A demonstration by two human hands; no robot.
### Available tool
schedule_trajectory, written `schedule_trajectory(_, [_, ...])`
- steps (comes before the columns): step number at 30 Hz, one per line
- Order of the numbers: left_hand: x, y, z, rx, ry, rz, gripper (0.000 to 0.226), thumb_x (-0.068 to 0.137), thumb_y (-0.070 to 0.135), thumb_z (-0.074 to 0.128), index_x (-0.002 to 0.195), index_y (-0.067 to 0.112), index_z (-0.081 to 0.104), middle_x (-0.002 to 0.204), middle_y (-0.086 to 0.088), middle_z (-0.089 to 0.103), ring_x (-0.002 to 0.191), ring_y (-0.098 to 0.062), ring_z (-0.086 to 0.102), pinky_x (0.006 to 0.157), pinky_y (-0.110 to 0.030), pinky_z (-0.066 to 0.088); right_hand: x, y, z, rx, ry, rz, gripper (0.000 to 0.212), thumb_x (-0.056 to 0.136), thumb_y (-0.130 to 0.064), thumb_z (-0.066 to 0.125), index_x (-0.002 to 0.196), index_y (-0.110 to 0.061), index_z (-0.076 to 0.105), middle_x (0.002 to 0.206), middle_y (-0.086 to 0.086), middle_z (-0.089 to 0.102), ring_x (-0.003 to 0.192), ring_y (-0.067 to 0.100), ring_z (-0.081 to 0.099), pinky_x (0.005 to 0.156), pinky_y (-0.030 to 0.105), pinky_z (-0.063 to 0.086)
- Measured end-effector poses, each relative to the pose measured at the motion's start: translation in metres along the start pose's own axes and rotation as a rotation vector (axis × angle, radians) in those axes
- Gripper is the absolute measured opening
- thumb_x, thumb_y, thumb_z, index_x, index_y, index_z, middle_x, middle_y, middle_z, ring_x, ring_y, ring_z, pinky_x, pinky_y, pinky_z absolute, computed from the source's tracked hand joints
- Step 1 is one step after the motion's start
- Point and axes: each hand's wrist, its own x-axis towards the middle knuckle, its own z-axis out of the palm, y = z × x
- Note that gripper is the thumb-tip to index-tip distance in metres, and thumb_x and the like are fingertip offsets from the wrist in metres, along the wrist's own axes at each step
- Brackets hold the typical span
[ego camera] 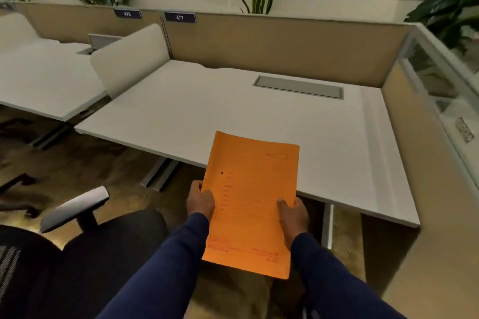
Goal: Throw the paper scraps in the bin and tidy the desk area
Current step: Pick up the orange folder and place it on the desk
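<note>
An orange folder (250,199) with red print is held flat in front of me, its far end reaching over the front edge of the white desk (207,106). My left hand (201,201) grips its left edge with the thumb on top. My right hand (294,212) grips its right edge the same way. Both arms wear dark blue sleeves. No paper scraps and no bin are in view.
A grey cable hatch (298,87) is set into the desk's back right. Beige partitions (272,41) enclose the back and right. A black office chair (85,248) with a grey armrest stands at lower left. A second desk (39,80) lies to the left, with plants behind.
</note>
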Motion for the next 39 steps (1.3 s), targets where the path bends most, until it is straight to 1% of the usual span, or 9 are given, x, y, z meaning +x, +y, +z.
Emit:
schedule_trajectory(3, [-0.006,0.024,0.018,0.002,-0.006,0.012,0.019,0.087,0.007,0.040,0.095,0.019,0.053,0.092,-0.012,0.064,0.077,-0.030,0.061,0.063,-0.034,0.050,0.005,-0.016,-0.022,0.029,0.018,-0.011,0.024,0.099,-0.031,0.056,0.118,-0.017,0.061,0.109,0.008,0.068,0.098,0.030,0.065,0.095,0.054,0.053])
schedule_trajectory(7, [-0.002,0.043,0.031,0.020,-0.021,0.012,0.025,0.089,0.009,0.040,0.109,0.017,0.053,0.098,-0.012,0.063,0.083,-0.031,0.062,0.070,-0.040,0.052,0.011,-0.030,-0.033,0.041,0.037,-0.024,0.023,0.101,-0.033,0.054,0.115,-0.015,0.059,0.108,0.010,0.067,0.097,0.031,0.065,0.093,0.053,0.054])
schedule_trajectory(9, [0.003,0.052,0.037,0.027,-0.026,0.020,0.027,0.088,0.007,0.039,0.109,0.017,0.053,0.098,-0.012,0.062,0.087,-0.034,0.063,0.076,-0.044,0.056,0.016,-0.037,-0.036,0.042,0.034,-0.029,0.022,0.101,-0.033,0.053,0.114,-0.016,0.059,0.106,0.009,0.067,0.094,0.031,0.065,0.091,0.053,0.056])
schedule_trajectory(13, [0.019,0.069,0.046,0.038,-0.025,0.036,0.024,0.090,0.007,0.038,0.106,0.019,0.051,0.095,-0.012,0.062,0.084,-0.033,0.063,0.073,-0.043,0.056,0.033,-0.056,-0.034,0.003,0.043,-0.056,0.023,0.100,-0.033,0.053,0.113,-0.015,0.060,0.107,0.010,0.068,0.096,0.033,0.066,0.091,0.054,0.056])
schedule_trajectory(17, [0.048,0.085,0.055,0.034,-0.031,0.035,0.022,0.091,0.008,0.038,0.104,0.021,0.050,0.095,-0.011,0.062,0.081,-0.031,0.062,0.070,-0.041,0.054,0.057,-0.076,-0.020,-0.043,0.071,-0.071,0.025,0.099,-0.034,0.053,0.111,-0.014,0.061,0.107,0.010,0.069,0.096,0.032,0.066,0.092,0.053,0.055])
schedule_trajectory(22, [0.104,0.109,0.064,0.085,-0.076,0.043,0.024,0.090,0.010,0.038,0.109,0.021,0.048,0.099,-0.009,0.061,0.089,-0.034,0.063,0.084,-0.049,0.056,0.096,-0.103,0.009,-0.072,0.089,-0.067,0.026,0.098,-0.039,0.052,0.109,-0.017,0.059,0.104,0.007,0.068,0.094,0.029,0.065,0.090,0.052,0.056])
schedule_trajectory(28, [0.184,0.143,0.071,0.119,-0.124,0.068,0.021,0.090,0.011,0.039,0.107,0.023,0.044,0.101,-0.009,0.059,0.090,-0.035,0.062,0.086,-0.050,0.055,0.151,-0.145,0.055,-0.075,0.126,-0.056,0.025,0.098,-0.039,0.052,0.105,-0.016,0.059,0.102,0.008,0.068,0.092,0.029,0.066,0.089,0.052,0.056])
schedule_trajectory(33, [0.238,0.171,0.075,0.132,-0.139,0.073,0.023,0.089,0.009,0.037,0.106,0.023,0.044,0.097,-0.006,0.059,0.086,-0.032,0.063,0.080,-0.045,0.056,0.186,-0.169,0.088,-0.055,0.143,-0.031,0.026,0.098,-0.038,0.052,0.106,-0.016,0.061,0.102,0.007,0.068,0.094,0.030,0.066,0.091,0.052,0.056])
schedule_trajectory(39, [0.286,0.191,0.091,0.138,-0.138,0.047,0.024,0.088,0.007,0.036,0.105,0.021,0.045,0.094,-0.006,0.059,0.085,-0.032,0.062,0.073,-0.039,0.053,0.235,-0.195,0.110,-0.081,0.144,-0.011,0.026,0.097,-0.038,0.052,0.105,-0.016,0.062,0.102,0.007,0.068,0.093,0.029,0.065,0.091,0.050,0.055])
